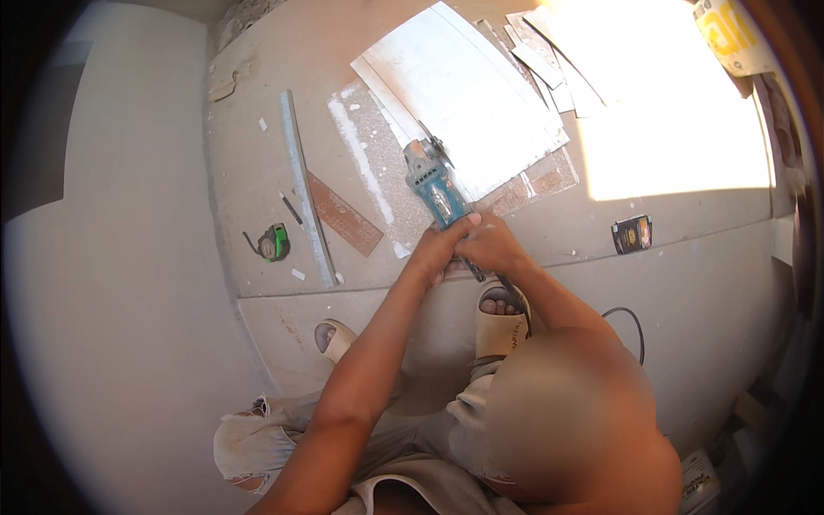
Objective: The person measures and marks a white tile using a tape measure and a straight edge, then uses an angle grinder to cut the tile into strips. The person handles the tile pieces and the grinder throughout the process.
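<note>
My left hand [433, 249] and my right hand [489, 240] are close together, both closed on the rear body of a teal angle grinder [436, 190]. Its disc end points away from me and lies over the near-left edge of a large white board [463, 77], which rests on speckled tile pieces. A black cord runs down from the rear of the grinder past my right foot. Just left of the board lie a long metal bar [300, 172], a brown tile strip [343, 215], a marker [290, 208] and a green-and-black tape measure [273, 242].
A white wall [120, 283] stands at the left. Offcuts [541, 60] lie behind the board at the right, near strong sunlight. A small dark packet [632, 234] lies near a floor joint. My sandaled feet [498, 322] are below my hands. Several objects line the right edge.
</note>
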{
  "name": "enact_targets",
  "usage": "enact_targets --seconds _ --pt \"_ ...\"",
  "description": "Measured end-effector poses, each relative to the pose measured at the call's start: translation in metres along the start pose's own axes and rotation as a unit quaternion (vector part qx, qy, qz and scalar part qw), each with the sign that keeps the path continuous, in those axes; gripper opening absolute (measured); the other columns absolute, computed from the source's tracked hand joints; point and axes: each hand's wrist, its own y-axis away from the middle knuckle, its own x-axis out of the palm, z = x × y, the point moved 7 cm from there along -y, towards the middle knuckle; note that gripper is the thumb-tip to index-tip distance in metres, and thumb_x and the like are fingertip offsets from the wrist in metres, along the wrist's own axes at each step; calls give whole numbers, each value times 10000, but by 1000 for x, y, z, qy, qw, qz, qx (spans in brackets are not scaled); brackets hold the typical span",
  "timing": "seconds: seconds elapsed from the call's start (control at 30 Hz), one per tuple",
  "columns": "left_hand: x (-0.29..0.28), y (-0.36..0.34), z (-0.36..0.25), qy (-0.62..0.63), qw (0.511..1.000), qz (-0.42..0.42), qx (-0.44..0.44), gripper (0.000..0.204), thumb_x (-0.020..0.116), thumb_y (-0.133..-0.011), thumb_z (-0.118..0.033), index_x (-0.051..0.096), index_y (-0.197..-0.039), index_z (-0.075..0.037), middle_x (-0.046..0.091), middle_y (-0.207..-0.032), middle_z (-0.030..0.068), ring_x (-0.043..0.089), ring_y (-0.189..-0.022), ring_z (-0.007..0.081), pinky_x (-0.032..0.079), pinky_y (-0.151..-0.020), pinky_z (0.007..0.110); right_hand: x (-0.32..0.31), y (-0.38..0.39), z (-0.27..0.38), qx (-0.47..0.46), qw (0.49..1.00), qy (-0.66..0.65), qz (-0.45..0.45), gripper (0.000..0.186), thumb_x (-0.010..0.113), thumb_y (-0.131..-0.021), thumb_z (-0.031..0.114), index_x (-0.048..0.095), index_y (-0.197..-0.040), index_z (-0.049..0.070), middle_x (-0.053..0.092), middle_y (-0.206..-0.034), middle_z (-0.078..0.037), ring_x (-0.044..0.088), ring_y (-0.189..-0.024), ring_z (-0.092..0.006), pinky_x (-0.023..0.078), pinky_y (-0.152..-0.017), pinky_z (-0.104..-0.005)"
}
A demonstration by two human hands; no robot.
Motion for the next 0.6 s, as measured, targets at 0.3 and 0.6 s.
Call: enact_targets --seconds 0.3,0.6 --pt "5 6 9 -19 999 14 -25 691 717 -834 -486 502 -1330 -55 605 -1200 82 624 -1042 190 545 -813 364 0 11 2 -43 998 45 1 492 704 -715 233 560 -1095 -44 668 -963 -201 656 -926 -328 519 -831 -373" --pt "8 7 19 -9 1000 19 -8 741 758 -804 -489 498 -1297 1 626 -1146 135 665 -974 221 588 -717 344 -1 23 -3 -32 999 14 -11 435 695 -719 203 613 -1094 -1 652 -1027 -180 666 -891 -321 534 -790 -375"
